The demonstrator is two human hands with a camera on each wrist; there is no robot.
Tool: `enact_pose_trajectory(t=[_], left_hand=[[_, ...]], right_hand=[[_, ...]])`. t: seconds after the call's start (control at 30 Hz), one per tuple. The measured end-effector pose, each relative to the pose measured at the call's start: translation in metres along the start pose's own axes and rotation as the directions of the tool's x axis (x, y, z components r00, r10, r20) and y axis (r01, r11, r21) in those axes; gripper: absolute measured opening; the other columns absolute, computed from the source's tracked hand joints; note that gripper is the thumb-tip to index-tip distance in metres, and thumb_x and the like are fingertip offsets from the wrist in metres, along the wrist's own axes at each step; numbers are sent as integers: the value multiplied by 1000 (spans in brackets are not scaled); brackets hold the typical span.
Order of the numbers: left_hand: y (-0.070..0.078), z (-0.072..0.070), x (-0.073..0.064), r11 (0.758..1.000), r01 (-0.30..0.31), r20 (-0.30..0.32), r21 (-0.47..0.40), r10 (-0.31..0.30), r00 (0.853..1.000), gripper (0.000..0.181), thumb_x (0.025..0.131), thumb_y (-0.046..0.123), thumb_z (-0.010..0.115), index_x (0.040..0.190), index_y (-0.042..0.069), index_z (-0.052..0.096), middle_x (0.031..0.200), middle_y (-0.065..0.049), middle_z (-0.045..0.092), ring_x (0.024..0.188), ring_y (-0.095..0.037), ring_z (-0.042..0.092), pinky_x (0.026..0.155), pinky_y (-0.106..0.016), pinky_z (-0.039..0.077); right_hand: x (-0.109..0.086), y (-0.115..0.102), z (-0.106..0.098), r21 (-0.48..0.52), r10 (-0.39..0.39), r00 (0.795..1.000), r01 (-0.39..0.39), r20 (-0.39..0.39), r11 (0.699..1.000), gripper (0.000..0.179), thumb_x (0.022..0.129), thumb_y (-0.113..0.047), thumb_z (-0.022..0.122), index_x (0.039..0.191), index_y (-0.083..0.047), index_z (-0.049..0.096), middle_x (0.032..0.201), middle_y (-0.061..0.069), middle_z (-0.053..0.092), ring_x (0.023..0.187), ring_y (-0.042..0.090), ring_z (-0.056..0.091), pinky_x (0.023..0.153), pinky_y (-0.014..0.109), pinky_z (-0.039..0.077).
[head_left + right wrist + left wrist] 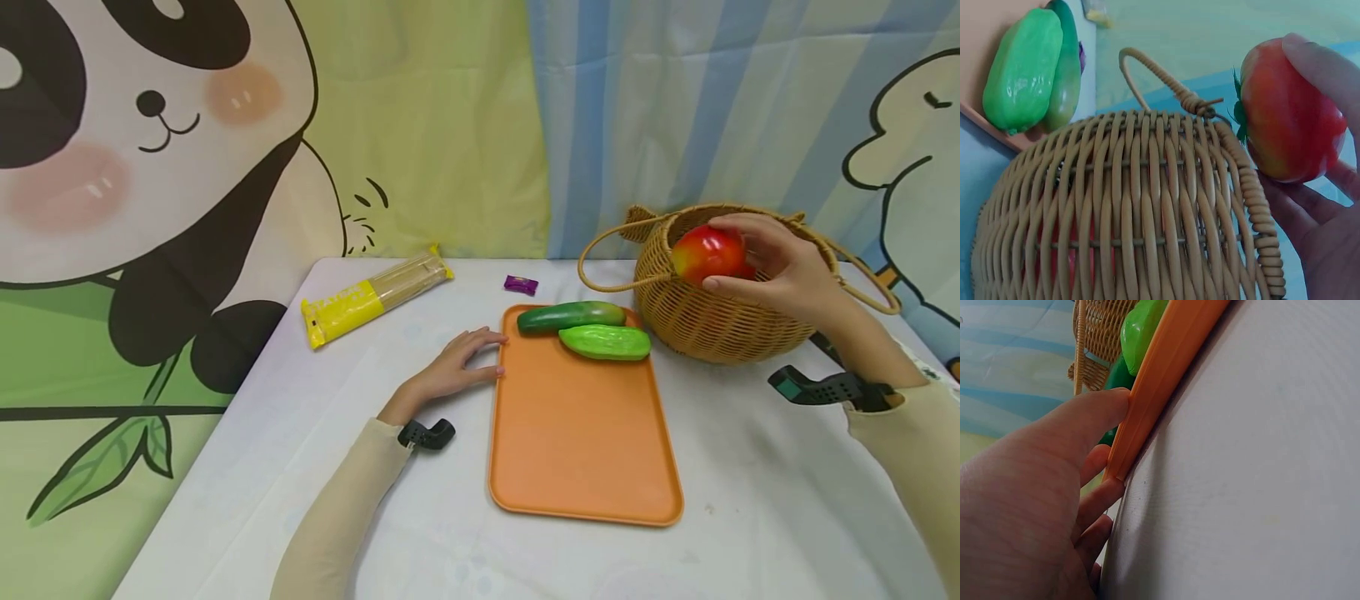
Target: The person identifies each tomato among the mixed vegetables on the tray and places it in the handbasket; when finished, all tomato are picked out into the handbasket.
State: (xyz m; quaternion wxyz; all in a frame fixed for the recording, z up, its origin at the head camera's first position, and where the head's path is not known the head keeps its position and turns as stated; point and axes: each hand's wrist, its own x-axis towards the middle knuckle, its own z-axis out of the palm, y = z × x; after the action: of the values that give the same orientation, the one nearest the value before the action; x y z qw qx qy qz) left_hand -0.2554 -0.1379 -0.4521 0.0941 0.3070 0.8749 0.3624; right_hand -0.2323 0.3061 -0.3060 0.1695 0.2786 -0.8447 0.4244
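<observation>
My right hand (787,267) grips a red tomato (1294,112) with yellowish patches and green sepals, thumb on one side and fingers on the other. It is at the rim of a wicker basket (720,325), overlapping the opening in the head view. My left hand (453,367) rests at the left edge of an orange tray (585,442), its thumb and fingertips touching the side with fingers fairly extended. Across the tray's far end lie a dark green cucumber (570,317) and a bright green, bumpy gourd-like vegetable (606,342).
Something red (1069,250) shows through the basket's weave. A handle (600,287) loops out to the basket's left. Farther left on the white table (420,533) lie a yellow pack of noodles (375,296) and a small purple wrapped candy (521,285). A printed curtain (435,125) stands behind.
</observation>
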Motion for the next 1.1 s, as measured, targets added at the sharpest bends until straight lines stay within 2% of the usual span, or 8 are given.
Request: enact_pose_trajectory(t=[0.13, 0.23, 0.47, 0.73, 0.83, 0.93, 1.03, 1.1], left_hand=[[0, 0, 0, 1000, 4, 0, -1, -4, 1000, 55, 94, 32, 66, 143, 17, 47, 153, -4, 40, 148, -23, 19, 122, -40, 3], [0, 0, 0, 1000, 4, -1, 1, -4, 1000, 55, 93, 32, 67, 143, 17, 48, 153, -4, 40, 148, -23, 20, 122, -41, 3], [1, 0, -1, 1000, 9, 0, -3, -9, 1000, 55, 93, 32, 67, 143, 18, 48, 154, -4, 38, 148, -24, 19, 122, -43, 4], [1, 0, -1, 1000, -3, -8, -5, 3, 1000, 55, 92, 32, 68, 142, 18, 48, 153, -5, 40, 149, -23, 19, 122, -42, 3], [1, 0, -1, 1000, 11, -2, -8, -11, 1000, 56, 92, 33, 68, 142, 18, 48, 153, -4, 39, 149, -22, 19, 122, -41, 3], [1, 0, -1, 1000, 24, 2, -11, -24, 1000, 56, 92, 34, 68, 143, 20, 48, 154, -3, 38, 149, -22, 18, 122, -43, 4], [1, 0, -1, 1000, 25, 5, -8, -25, 1000, 57, 92, 35, 68, 143, 21, 47, 155, -2, 37, 149, -21, 17, 122, -43, 4], [1, -1, -1, 1000, 23, 6, -8, -23, 1000, 57, 92, 35, 68, 143, 20, 47, 154, -3, 38, 149, -21, 17, 122, -42, 3]], right_hand=[[4, 8, -2, -4, 126, 992, -126, -14, 992, 68, 79, 8, 75, 141, -12, 52, 136, -13, 48, 108, -6, 51, 83, 1, 42], [6, 16, -4, 3, 187, 982, -187, -23, 982, 67, 82, 5, 74, 142, -15, 51, 138, -10, 47, 108, -8, 49, 82, 1, 42], [12, 28, -5, -26, 235, 972, -236, -23, 971, 65, 85, -1, 73, 144, -13, 48, 135, -1, 47, 99, -8, 51, 78, 0, 43], [26, 41, -10, -172, 330, 941, -314, 72, 934, 66, 88, -18, 74, 146, -12, 43, 135, 17, 44, 91, -9, 45, 69, 2, 37], [30, 44, -12, -202, 358, 929, -334, 96, 920, 68, 89, -22, 73, 147, -10, 41, 136, 20, 45, 95, 0, 49, 68, 4, 37], [32, 46, -12, -235, 397, 909, -362, 124, 902, 70, 89, -27, 72, 148, -9, 39, 137, 23, 44, 107, 23, 52, 73, 15, 43], [34, 48, -12, -253, 424, 893, -380, 153, 890, 71, 90, -30, 71, 148, -8, 37, 139, 26, 42, 115, 44, 45, 85, 43, 48], [35, 49, -12, -258, 433, 887, -385, 164, 886, 72, 90, -31, 70, 149, -7, 36, 139, 28, 41, 117, 48, 43, 88, 60, 44]])
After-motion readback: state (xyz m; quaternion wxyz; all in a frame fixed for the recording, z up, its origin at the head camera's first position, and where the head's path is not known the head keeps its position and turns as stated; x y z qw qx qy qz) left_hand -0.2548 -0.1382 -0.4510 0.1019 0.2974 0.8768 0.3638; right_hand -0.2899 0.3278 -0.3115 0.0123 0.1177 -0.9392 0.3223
